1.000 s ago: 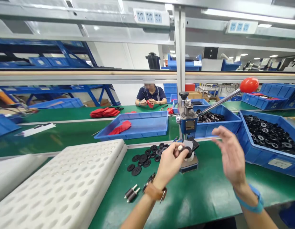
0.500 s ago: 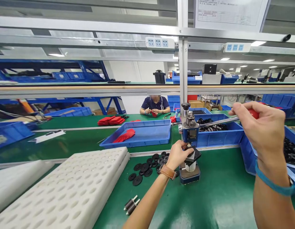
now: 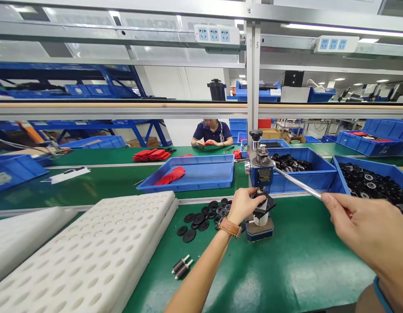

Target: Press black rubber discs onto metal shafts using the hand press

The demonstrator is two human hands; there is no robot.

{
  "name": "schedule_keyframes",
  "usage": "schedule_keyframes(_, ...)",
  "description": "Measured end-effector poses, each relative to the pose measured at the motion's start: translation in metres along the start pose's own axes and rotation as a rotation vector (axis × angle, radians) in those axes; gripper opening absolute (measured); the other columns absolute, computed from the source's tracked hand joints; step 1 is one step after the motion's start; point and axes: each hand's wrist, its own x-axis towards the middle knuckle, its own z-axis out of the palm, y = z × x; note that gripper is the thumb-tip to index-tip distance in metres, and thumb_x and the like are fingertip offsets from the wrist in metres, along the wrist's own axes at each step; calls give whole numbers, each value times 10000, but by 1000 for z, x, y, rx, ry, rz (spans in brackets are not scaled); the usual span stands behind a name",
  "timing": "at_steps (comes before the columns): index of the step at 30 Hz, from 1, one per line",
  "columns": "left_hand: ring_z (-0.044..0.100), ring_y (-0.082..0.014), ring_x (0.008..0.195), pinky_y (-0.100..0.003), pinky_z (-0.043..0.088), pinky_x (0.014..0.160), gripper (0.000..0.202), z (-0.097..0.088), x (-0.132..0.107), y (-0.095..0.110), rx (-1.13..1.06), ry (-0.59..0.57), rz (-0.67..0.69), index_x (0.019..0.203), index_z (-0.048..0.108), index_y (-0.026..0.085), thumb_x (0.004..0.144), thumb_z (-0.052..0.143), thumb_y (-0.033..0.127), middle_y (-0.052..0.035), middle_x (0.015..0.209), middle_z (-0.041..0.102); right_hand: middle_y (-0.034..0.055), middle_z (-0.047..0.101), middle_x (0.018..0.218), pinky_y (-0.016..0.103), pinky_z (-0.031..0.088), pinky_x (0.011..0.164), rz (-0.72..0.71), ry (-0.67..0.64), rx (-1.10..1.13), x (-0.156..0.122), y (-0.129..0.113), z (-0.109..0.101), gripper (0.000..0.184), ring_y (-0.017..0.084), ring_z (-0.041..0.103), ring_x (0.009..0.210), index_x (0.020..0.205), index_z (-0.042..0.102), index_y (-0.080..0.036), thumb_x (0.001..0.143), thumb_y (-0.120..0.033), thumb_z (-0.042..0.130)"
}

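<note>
A small blue hand press (image 3: 264, 177) stands on the green bench, its black-topped platen (image 3: 268, 204) above a white base piece. My left hand (image 3: 243, 206) reaches in under the ram with thumb and fingers closed together; whatever they hold is hidden. My right hand (image 3: 367, 221) is wrapped round the end of the metal press lever (image 3: 297, 181), which slopes down to the right. Several black discs (image 3: 198, 218) lie loose left of the press. Two dark rollers with white shaft ends (image 3: 182, 267) rest nearer to me.
White foam trays with round holes (image 3: 62, 248) fill the left. Behind the press are a blue tray with a red cloth-like piece (image 3: 204, 171) and a bin of black parts (image 3: 305, 176). Another bin of black discs (image 3: 374, 178) stands right. A co-worker (image 3: 211, 132) sits opposite.
My right hand has pulled the press lever down from a nearly level position to a downward slope. My left hand stays at the press. The camera view has tilted slightly downward.
</note>
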Motion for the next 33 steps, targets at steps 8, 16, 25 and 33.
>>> schedule_keyframes(8, 659, -205, 693, -249, 436, 578, 214, 2, 0, -3, -68, -11, 9, 782, 805, 143, 757, 733, 344, -45, 718, 749, 9, 638, 526, 312, 244, 490, -34, -188, -133, -6, 1, 1, 515, 241, 584, 463, 820, 781, -337, 1014, -578, 370)
schedule_keyframes(16, 673, -201, 725, -244, 452, 593, 237, 6, -3, -4, -93, -15, -30, 851, 820, 150, 766, 735, 355, -43, 787, 782, 28, 702, 623, 341, 288, 493, -124, -288, -202, 9, 15, 11, 464, 263, 608, 477, 924, 775, -344, 996, -564, 372)
schedule_keyframes(25, 658, -202, 711, -247, 448, 594, 202, 6, -4, -6, -115, -2, -46, 785, 796, 139, 760, 744, 333, -39, 715, 743, 36, 630, 532, 332, 259, 482, -60, -78, -112, -27, 7, 36, 583, 243, 531, 403, 1038, 808, -301, 1016, -637, 331)
schedule_keyframes(33, 656, -198, 686, -251, 463, 598, 187, 7, -4, -5, -136, 6, -29, 759, 784, 136, 757, 749, 320, -34, 687, 732, -23, 513, 414, 293, 189, 448, -42, -160, -77, -31, 3, 37, 462, 218, 476, 356, 1068, 789, -328, 1017, -574, 402)
